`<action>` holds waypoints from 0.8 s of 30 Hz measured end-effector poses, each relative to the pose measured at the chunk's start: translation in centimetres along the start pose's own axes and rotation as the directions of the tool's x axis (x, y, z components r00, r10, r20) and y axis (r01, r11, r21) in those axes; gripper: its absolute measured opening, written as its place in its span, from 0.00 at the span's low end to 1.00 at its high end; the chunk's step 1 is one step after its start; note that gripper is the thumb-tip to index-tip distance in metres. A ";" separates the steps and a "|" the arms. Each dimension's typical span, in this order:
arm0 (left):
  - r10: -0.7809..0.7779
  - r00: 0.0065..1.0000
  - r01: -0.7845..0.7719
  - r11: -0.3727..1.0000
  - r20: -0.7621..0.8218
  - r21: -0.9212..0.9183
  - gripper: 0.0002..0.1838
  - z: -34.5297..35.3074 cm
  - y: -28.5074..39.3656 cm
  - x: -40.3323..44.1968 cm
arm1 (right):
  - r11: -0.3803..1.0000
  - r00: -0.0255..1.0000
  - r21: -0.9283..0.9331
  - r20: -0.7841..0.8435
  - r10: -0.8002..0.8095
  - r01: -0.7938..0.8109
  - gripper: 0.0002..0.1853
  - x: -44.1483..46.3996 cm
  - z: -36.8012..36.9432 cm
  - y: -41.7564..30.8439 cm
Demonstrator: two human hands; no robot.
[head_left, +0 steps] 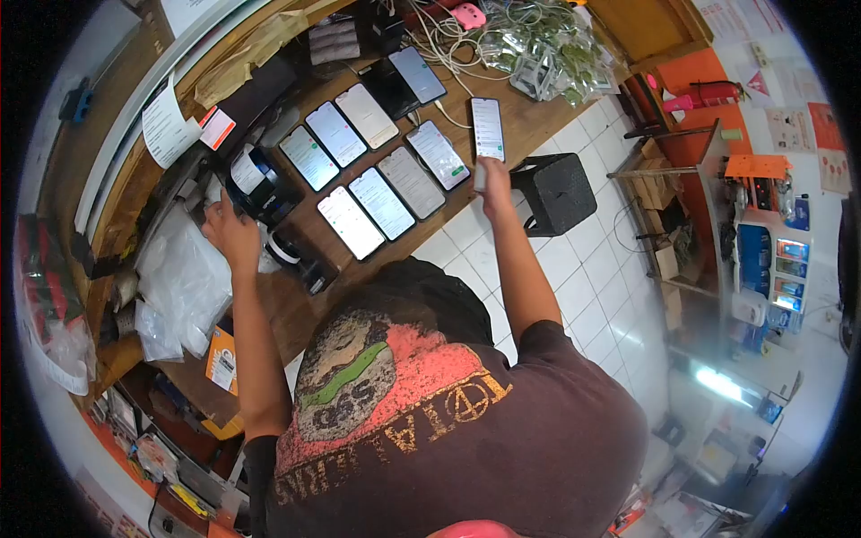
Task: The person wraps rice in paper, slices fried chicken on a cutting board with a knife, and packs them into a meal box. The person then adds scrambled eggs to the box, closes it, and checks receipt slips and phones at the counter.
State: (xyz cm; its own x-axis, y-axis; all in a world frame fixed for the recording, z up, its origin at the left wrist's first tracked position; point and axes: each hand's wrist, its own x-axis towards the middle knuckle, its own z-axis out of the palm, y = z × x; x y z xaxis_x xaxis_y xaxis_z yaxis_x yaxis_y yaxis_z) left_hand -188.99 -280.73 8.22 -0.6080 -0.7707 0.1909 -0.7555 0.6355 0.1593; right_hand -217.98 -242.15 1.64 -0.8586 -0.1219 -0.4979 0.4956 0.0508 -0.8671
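Observation:
On the right, my right hand [492, 186] grips the lower end of a lit phone [488, 130], which is beyond the wooden table's [430, 235] front edge. Several phones with lit screens lie in two rows on the table, among them a bright white one [350, 222] and a bluish one [334, 134]. At the left, my left hand [233, 235] is beside a black label printer [262, 186], its fingers bent around something pale that I cannot make out. Clear plastic bags [184, 278] lie just below that hand.
A black scanner-like device [303, 260] sits near the table edge. White cables [441, 38] and a pile of small plastic packets [547, 54] lie at the back. A black stool [558, 193] stands on the tiled floor, with shelves [673, 193] farther right.

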 end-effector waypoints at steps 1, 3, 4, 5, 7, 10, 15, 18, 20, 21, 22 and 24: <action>0.038 0.996 -0.043 0.997 -0.082 -0.063 0.36 -0.4 0.4 -0.5 | 0.996 0.998 -0.067 -0.022 -0.052 0.051 0.13 0.0 0.9 0.2; 0.069 0.984 -0.089 0.989 -0.163 -0.119 0.36 -1.1 1.1 -1.9 | 0.983 0.986 -0.078 -0.017 -0.166 0.164 0.14 0.3 2.6 0.2; 0.086 0.988 -0.111 0.973 -0.126 -0.203 0.37 -1.3 1.4 -2.7 | 0.958 0.961 -0.089 -0.011 -0.276 0.274 0.16 0.8 3.2 0.3; 0.106 0.990 -0.127 0.950 -0.089 -0.286 0.37 -1.6 1.6 -3.6 | 0.959 0.963 -0.087 -0.011 -0.271 0.269 0.16 2.0 3.6 0.6; 0.117 0.991 -0.132 0.939 -0.064 -0.318 0.38 -2.7 2.9 -5.3 | 0.574 0.636 -0.410 0.020 -0.771 0.709 0.20 5.4 4.8 1.0; 0.130 0.991 -0.122 0.927 -0.001 -0.356 0.38 -3.6 3.6 -7.1 | 0.484 0.638 -0.610 0.046 -0.769 0.627 0.23 7.4 6.2 -0.5; 0.151 0.988 -0.134 0.915 0.014 -0.380 0.38 -3.6 2.8 -8.8 | 0.526 0.676 -0.575 0.063 -0.735 0.626 0.21 8.6 8.0 0.0; 0.104 0.993 -0.075 0.920 0.054 -0.385 0.38 -3.8 2.0 -9.6 | 0.530 0.646 -0.548 0.024 -0.763 0.647 0.18 7.7 8.4 -0.4; 0.050 0.993 -0.003 0.918 0.108 -0.396 0.38 -3.5 1.7 -9.8 | 0.498 0.644 -0.572 0.070 -0.762 0.652 0.18 7.1 8.5 -0.9; 0.050 0.992 -0.001 0.918 0.115 -0.396 0.38 -3.3 1.5 -10.0 | 0.467 0.645 -0.598 0.113 -0.756 0.651 0.19 7.1 8.2 -0.6; 0.063 0.993 -0.018 0.920 0.103 -0.391 0.38 -3.0 1.4 -10.1 | 0.467 0.648 -0.603 0.111 -0.753 0.647 0.19 7.2 7.8 -0.1; 0.080 0.993 -0.040 0.921 0.089 -0.387 0.38 -2.6 1.4 -10.2 | 0.457 0.702 -0.686 0.112 -0.703 0.567 0.22 7.4 7.6 0.4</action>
State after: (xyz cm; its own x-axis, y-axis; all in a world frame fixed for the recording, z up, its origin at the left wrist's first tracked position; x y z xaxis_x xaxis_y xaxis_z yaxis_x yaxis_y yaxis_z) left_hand -183.27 -271.87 9.00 -0.6860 -0.7183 0.1160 -0.5776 0.6345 0.5137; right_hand -223.16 -250.56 -2.22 -0.9368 -0.2319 0.2619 -0.3497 0.6337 -0.6900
